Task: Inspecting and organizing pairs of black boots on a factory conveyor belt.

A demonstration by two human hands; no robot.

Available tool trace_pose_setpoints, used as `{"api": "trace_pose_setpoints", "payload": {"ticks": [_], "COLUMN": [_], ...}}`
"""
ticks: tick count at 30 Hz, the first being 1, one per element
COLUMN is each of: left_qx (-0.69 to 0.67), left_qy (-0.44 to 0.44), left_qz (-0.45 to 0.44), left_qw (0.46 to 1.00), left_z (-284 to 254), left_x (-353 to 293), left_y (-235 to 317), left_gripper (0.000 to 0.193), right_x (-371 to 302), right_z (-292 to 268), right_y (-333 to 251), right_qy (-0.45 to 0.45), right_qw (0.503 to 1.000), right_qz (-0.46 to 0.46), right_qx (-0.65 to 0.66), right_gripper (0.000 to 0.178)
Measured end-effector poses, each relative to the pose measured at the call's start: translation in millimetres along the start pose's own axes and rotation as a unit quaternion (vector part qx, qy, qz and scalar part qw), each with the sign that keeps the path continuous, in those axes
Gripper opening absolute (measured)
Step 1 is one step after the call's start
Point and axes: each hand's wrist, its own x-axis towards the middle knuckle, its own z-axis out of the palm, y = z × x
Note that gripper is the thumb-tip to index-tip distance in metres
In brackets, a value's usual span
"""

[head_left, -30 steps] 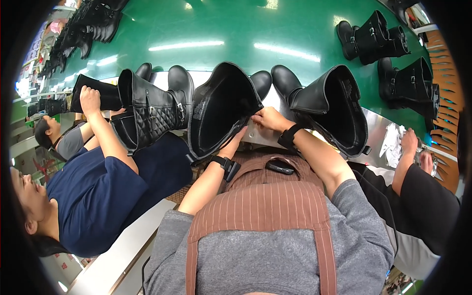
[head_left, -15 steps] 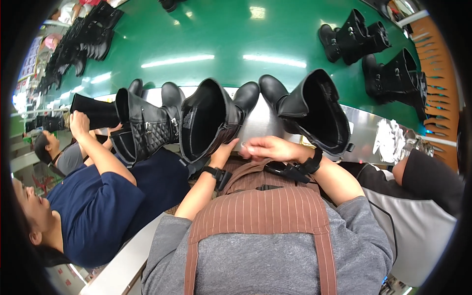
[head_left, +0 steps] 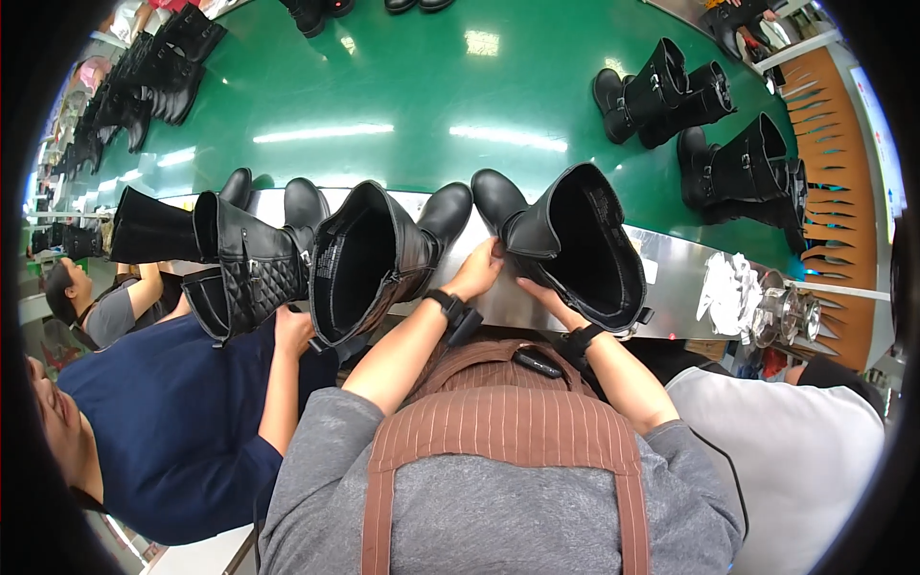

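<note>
A tall black boot (head_left: 542, 231) stands in front of me to the right, its toe pointing away and its wide shaft open toward me. At its left side, near the ankle, my left hand (head_left: 476, 269) has its fingertips pinched together against the boot; any small part between them is too small to make out. My right hand (head_left: 550, 300) grips the near left side of the same shaft, with some fingers hidden behind it. Just left of my left forearm stands a matching black boot (head_left: 443, 216), its lining showing, touched by neither hand.
Quilted, buckled boots (head_left: 251, 266) stand farther left beside a co-worker in navy (head_left: 182, 422). Across the green table (head_left: 402, 96) are more black boots (head_left: 661, 91). White crumpled material (head_left: 725, 295) lies at right, near a person in light grey (head_left: 776, 460).
My left hand has moved right, from beside the left boot to the right boot. My right hand has gone to that boot's shaft. The co-worker's raised arm has come down.
</note>
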Motion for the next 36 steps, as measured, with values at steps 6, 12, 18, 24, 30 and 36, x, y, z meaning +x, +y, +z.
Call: {"api": "trace_pose_setpoints", "payload": {"ticks": [6,12,18,24,30,36], "left_qx": [0.102,-0.089,-0.343,-0.237,-0.078,0.327], "left_qy": [-0.107,-0.198,-0.302,-0.298,-0.204,0.079], "left_qz": [-0.088,-0.123,0.004,0.028,-0.026,-0.18], "left_qw": [0.985,0.968,0.889,0.924,0.976,0.924], "left_z": [-8,-28,-52,-74,-80,-101], "left_x": [25,14,-62,-83,-104,-154], "left_y": [9,26,165,222,105,18], "left_gripper": [0.02,0.023,0.02,0.022,0.037,0.059], "right_x": [2,5,4,5,4,4], "right_z": [3,14,10,7,-7,-21], "right_y": [5,20,22,15,6,-13], "right_qy": [-0.044,0.002,-0.001,0.027,0.0,-0.151], "right_qw": [0.993,1.0,0.999,0.995,0.995,0.987], "right_qz": [0.097,0.022,-0.035,-0.091,-0.099,0.005], "right_qx": [0.051,-0.001,0.024,0.022,-0.021,-0.048], "right_gripper": [0.055,0.05,0.05,0.051,0.058,0.059]}}
